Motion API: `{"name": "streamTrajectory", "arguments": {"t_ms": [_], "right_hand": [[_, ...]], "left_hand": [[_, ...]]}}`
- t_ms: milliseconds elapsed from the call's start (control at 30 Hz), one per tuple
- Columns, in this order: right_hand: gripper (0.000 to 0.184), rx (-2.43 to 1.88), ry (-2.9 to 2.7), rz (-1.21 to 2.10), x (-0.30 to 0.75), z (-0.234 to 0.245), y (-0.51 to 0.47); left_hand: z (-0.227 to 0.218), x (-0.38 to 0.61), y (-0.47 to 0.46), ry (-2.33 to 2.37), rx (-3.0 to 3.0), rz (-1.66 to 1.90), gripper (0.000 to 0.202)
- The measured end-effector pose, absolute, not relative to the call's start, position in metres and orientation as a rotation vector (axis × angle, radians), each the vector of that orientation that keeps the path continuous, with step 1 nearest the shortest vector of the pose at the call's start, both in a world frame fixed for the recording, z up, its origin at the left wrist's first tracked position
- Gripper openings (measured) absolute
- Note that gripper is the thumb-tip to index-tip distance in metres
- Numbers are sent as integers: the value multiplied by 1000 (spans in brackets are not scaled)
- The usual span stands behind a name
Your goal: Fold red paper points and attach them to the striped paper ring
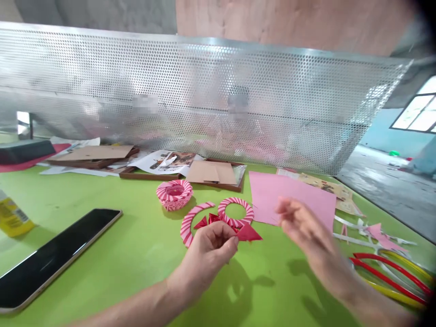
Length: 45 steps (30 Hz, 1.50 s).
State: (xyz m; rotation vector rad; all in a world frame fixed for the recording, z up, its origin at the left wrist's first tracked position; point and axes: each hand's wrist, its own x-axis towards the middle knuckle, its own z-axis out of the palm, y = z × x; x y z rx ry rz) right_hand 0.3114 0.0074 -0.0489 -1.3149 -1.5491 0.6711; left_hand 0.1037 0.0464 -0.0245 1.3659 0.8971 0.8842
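Observation:
Between the thumb and fingers of my left hand [213, 247] is a small pointed piece of red folded paper [250, 232]. My right hand [306, 227] is held up to the right of it, somewhat blurred, fingers loosely stretched and nothing seen in them. Just beyond my left hand lie a ring wrapped in pink and red stripes [251, 210], a curved striped strip [186, 227] and more red folded paper [200, 222], partly covered by the hand. Farther back stands a round striped pink basket [174, 196]. A pink paper sheet [289, 195] lies behind my right hand.
A black phone [57, 259] lies at left, near a yellow-labelled item [13, 218]. Red and yellow handled tools [391, 277] and paper scraps [381, 234] are at right. Brown frames with cardboard [211, 172] line the back, before a perforated metal screen [204, 91].

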Motion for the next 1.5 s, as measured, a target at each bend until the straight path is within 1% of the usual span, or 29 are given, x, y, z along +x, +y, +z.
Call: {"name": "streamTrajectory", "arguments": {"t_ms": [67, 133, 333, 467, 600, 800, 900, 1000, 1067, 1167, 1300, 1500], "right_hand": [[32, -1280, -1544, 801, 293, -30, 20], [30, -1251, -1529, 915, 279, -20, 22], [24, -1167, -1493, 1078, 268, -30, 19], [18, -1083, -1397, 1086, 267, -37, 21], [19, -1083, -1327, 1114, 266, -42, 21], [18, -1071, -1338, 1183, 266, -43, 20], [23, -1131, -1343, 1253, 270, -38, 18], [29, -1234, -1354, 1193, 275, -34, 17], [28, -1267, -1399, 1154, 278, -34, 18], [22, -1256, -1486, 1121, 278, -38, 20], [28, -1253, -1456, 1112, 276, -45, 22], [29, -1246, -1342, 1212, 274, -46, 21]], "left_hand": [[-22, 105, 48, 913, 1339, 902, 16], [-20, 107, 49, 924, 1311, 897, 18], [-17, 119, 52, 917, 1254, 865, 19], [-24, 128, 53, 923, 1316, 842, 18], [-31, 128, 55, 917, 1349, 804, 19], [-33, 123, 55, 919, 1344, 794, 14], [-35, 121, 56, 927, 1279, 798, 12], [-38, 120, 58, 897, 1206, 808, 14], [-39, 120, 58, 880, 1182, 828, 14], [-39, 120, 58, 877, 1184, 824, 15], [-38, 122, 57, 871, 1216, 785, 18], [-41, 121, 56, 863, 1296, 726, 20]]}}
